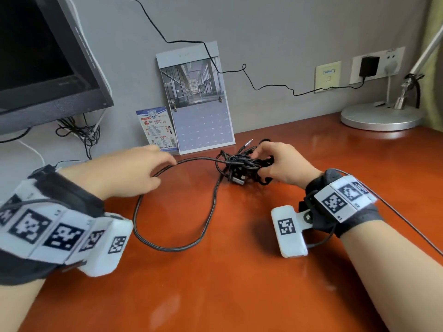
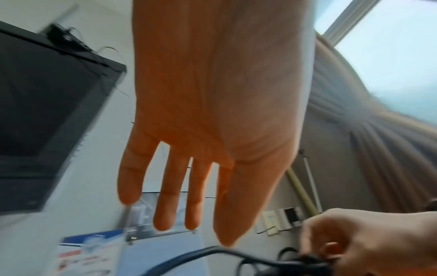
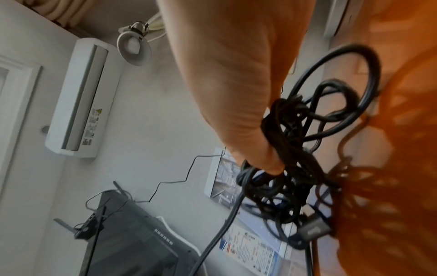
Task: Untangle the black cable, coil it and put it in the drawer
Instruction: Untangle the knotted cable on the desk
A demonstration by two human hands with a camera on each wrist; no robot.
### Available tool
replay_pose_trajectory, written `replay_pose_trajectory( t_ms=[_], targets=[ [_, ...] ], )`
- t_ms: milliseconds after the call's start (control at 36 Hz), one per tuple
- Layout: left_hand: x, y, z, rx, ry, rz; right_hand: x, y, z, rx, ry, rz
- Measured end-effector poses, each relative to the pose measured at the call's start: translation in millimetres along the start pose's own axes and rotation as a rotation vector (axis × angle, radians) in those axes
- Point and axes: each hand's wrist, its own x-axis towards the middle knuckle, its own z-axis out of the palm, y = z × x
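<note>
The black cable (image 1: 239, 165) lies on the reddish wooden desk (image 1: 239, 295) as a tight tangle, with one long loop (image 1: 172, 248) running out to the left and toward me. A USB plug (image 1: 237, 180) and a thin jack tip (image 1: 248, 143) stick out of the tangle. My right hand (image 1: 263, 156) grips the tangle (image 3: 295, 158) with curled fingers, and the plug (image 3: 312, 231) hangs below it. My left hand (image 1: 153, 164) is blurred, with fingers (image 2: 165, 196) straight, just over the loop's far strand (image 2: 236, 255). No drawer is in view.
A dark monitor (image 1: 43, 68) stands at the back left with loose wires under it. A calendar (image 1: 199, 104) and a small card (image 1: 158, 128) lean on the wall. A lamp base (image 1: 381, 116) sits back right, below a wall socket with a charger (image 1: 369, 65).
</note>
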Motion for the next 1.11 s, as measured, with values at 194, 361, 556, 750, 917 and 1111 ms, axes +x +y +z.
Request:
replay_pose_trajectory(
  t_ms=[194, 361, 556, 750, 917, 1111],
  targets=[
    [27.1, 66.6, -8.7, -0.242, -0.081, 0.128, 0.6, -7.8, 16.0, -0.126, 0.047, 0.041],
    [68.6, 94.8, 13.2, -0.734, -0.077, -0.123, -1.2, -7.8, 19.1, -0.017, 0.088, -0.001],
    [79.6, 108.6, 45.3, -1.318, 0.048, -0.339, -5.0, -11.4, 18.5, 0.108, 0.008, -0.083],
    [72.3, 114.7, 69.2, -1.853, 0.129, -0.382, -6.3, -12.5, 17.2, 0.126, -0.053, -0.089],
    [72.1, 112.2, 89.8, -1.904, 0.175, -0.270, -5.4, -14.1, 22.9, 0.133, 0.048, -0.150],
    [72.2, 113.2, 101.5, -1.876, 0.270, -0.214, -3.8, -12.4, 24.6, 0.086, 0.076, -0.165]
  ],
)
